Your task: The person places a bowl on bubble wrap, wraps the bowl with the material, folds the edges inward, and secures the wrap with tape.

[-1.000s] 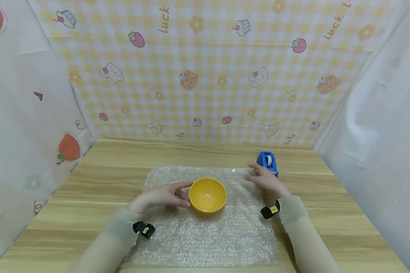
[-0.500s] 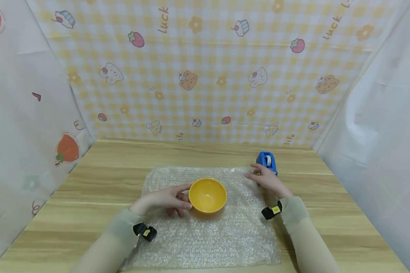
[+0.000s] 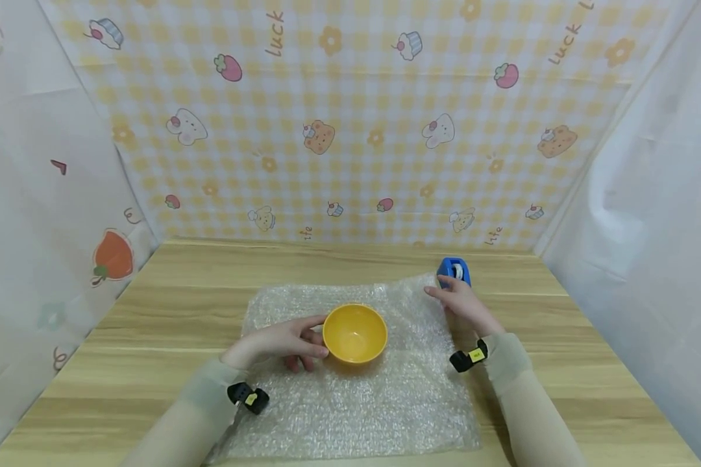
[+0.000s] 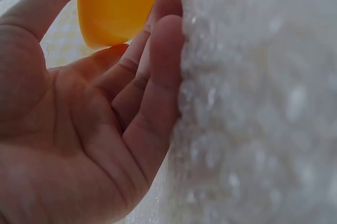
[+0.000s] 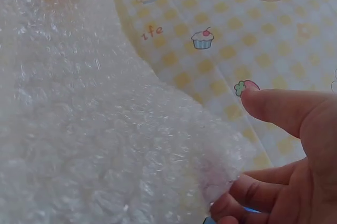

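A yellow bowl (image 3: 355, 334) stands upright on a sheet of bubble wrap (image 3: 350, 415). On its left side, my left hand (image 3: 283, 340) touches it with thumb and forefinger spread along the rim. In the left wrist view, the lower fingers (image 4: 163, 61) lie loosely bent against the bubble wrap. My right hand (image 3: 461, 301) is at the sheet's far right corner, which is raised off the table. Seen from the right wrist, the thumb (image 5: 279, 108) stands apart from the sheet, while fingertips meet its edge and one finger shows through from behind.
A blue tape dispenser (image 3: 454, 269) sits just beyond my right hand, partly covered by it. The wooden table (image 3: 210, 259) ends at a checked cloth backdrop (image 3: 356, 162). White cloth (image 3: 648, 227) hangs along both sides.
My right hand has moved slightly back and to the right. The sheet's far right corner has come up with it. Bowl and left hand have stayed nearly still.
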{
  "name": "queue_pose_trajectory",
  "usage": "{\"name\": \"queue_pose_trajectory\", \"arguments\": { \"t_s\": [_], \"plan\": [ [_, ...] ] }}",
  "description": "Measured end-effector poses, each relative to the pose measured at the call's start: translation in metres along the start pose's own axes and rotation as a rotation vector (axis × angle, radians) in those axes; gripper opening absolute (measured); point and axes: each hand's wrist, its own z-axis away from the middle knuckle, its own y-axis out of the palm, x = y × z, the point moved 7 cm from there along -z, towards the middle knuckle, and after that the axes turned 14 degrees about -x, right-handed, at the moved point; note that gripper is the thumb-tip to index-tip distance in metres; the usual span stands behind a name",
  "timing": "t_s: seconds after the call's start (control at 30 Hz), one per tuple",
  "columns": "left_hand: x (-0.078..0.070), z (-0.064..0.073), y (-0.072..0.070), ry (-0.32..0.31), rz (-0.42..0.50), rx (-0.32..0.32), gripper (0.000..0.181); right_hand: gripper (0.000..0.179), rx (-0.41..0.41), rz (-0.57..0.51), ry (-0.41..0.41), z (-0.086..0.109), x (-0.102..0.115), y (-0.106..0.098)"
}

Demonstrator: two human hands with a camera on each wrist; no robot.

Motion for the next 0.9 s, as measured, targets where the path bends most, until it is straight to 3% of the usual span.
{"name": "queue_pose_trajectory", "arguments": {
  "t_s": [0.17, 0.43, 0.9],
  "plan": [
    [0.000, -0.001, 0.000, -0.004, -0.001, -0.008, 0.075, 0.041, -0.010, -0.059, -0.015, 0.002, 0.002, 0.000],
    [0.002, -0.002, 0.001, -0.001, 0.003, -0.003, 0.076, 0.038, -0.018, -0.090, -0.092, 0.006, 0.016, 0.000],
    [0.004, -0.007, -0.006, -0.019, -0.008, -0.018, 0.074, 0.038, -0.091, -0.036, -0.177, 0.017, 0.049, -0.001]
  ]
}}
